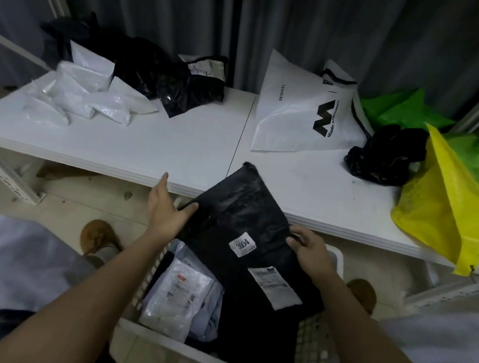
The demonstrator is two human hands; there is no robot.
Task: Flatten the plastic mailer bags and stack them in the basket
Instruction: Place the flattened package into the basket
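A flat black mailer bag (245, 221) with white labels hangs tilted over the white basket (314, 350), its top end over the table edge. My right hand (312, 252) pinches its right edge between thumb and fingers. At the bag's left edge my left hand (166, 205) touches it with straight fingers and thumb. In the basket lie a clear grey mailer (179, 294) with a label and dark bags underneath.
The white table (175, 149) carries crumpled white mailers (83, 95), black bags (166, 79), a large white printed bag (307, 114), a crumpled black bag (386, 154), green bags (406, 111) and a yellow bag (446, 203) hanging over the right edge. Curtains hang behind.
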